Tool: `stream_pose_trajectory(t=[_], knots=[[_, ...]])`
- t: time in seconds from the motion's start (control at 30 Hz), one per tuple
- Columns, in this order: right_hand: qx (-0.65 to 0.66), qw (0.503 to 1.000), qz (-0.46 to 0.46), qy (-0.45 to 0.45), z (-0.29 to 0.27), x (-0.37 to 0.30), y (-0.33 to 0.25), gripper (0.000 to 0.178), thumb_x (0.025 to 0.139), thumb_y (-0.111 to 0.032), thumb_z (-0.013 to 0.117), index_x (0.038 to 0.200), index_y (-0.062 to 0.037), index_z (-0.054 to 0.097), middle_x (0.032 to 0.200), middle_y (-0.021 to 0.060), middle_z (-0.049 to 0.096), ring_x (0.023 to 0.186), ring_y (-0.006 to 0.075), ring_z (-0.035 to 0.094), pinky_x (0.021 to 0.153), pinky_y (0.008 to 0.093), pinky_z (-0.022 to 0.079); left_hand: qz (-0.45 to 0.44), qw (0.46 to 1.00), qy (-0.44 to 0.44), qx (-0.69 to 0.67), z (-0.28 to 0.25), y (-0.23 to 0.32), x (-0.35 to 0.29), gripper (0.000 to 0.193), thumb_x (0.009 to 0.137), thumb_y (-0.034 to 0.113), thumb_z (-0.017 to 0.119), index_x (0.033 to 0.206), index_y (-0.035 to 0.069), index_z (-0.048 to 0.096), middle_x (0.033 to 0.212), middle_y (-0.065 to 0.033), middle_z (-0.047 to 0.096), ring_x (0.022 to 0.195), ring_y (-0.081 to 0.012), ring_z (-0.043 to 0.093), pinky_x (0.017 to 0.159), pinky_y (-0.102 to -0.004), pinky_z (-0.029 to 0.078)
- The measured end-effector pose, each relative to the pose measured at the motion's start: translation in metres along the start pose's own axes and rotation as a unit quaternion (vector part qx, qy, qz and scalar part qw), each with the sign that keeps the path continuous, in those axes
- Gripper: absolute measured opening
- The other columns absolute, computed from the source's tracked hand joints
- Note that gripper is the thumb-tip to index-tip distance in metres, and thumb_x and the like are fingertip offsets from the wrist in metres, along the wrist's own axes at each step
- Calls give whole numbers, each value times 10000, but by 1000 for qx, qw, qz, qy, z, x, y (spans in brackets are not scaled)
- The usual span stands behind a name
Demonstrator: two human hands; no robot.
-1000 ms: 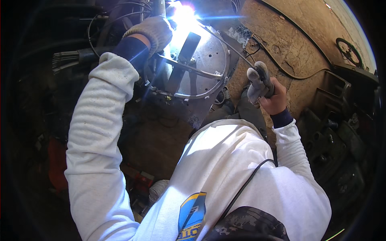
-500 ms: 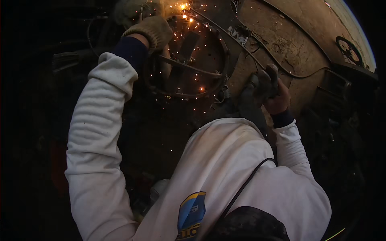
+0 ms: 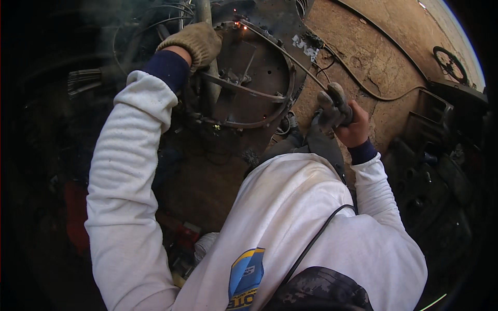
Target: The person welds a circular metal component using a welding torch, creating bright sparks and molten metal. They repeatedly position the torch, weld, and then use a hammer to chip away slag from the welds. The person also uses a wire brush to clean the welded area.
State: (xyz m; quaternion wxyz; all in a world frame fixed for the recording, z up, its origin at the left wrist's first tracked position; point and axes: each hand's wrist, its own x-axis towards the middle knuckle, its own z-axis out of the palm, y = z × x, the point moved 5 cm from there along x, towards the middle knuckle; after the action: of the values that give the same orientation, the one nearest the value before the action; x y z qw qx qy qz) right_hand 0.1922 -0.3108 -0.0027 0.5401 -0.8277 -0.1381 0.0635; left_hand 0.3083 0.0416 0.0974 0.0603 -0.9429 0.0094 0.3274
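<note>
My left hand, in a tan knit glove, is closed around an upright metal pipe at the left of a round metal frame. The frame is a dark ring with a curved crossbar inside. In my bare right hand is a dark grey electrode holder, its jaws pointing up and left. A long thin welding rod runs from it to the ring's upper edge, where a small orange glow shows at the tip. My right fingers are partly hidden behind the holder.
Under the ring lies a dark metal plate. Cables cross the brown floor at the right. A bundle of rods sits at the far left. A dark handwheel stands at the far right, above metal parts.
The bright arc and flying sparks have died down to a small glow, and the scene looks brighter. My right hand and the holder have shifted slightly left. My left hand stays on the pipe.
</note>
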Motion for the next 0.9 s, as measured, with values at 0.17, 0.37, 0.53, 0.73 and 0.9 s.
stream_pose_trajectory(t=[0.17,0.37,0.53,0.73,0.9], knots=[[-1,1000,0,-5,-1,4,-8,343,659,-48,759,978,-32,633,795,140,665,710,258,685,655,309,518,-43,997,11,-57,4,-9,3,488,990,326,371,1138,-55,637,1138,-309,627,1124,-436,588,988,-471,464],[-8,1000,2,-10,-1,5,-9,347,662,-46,761,983,-28,631,795,139,665,717,265,689,657,317,522,-2,1000,19,0,2,-5,2,442,986,289,389,1106,-47,651,1110,-297,639,1097,-433,603,983,-469,474],[7,1000,-2,-15,2,3,-2,365,656,-32,742,1004,-46,631,839,123,676,760,262,697,690,322,534,88,988,35,126,7,1,6,340,943,241,489,1063,-16,676,1051,-253,668,1034,-398,639,914,-438,517],[13,1000,-20,-15,4,0,2,382,646,-19,717,1016,-60,630,874,103,683,792,245,699,729,318,543,186,925,0,331,9,15,0,269,817,95,592,1039,18,722,984,-177,727,922,-324,709,826,-403,568],[71,997,8,6,3,-3,9,366,656,-15,734,1007,-45,637,867,76,689,800,151,685,722,281,527,94,982,53,153,2,5,3,307,907,186,499,1053,12,706,1027,-245,692,979,-405,675,862,-450,544]])
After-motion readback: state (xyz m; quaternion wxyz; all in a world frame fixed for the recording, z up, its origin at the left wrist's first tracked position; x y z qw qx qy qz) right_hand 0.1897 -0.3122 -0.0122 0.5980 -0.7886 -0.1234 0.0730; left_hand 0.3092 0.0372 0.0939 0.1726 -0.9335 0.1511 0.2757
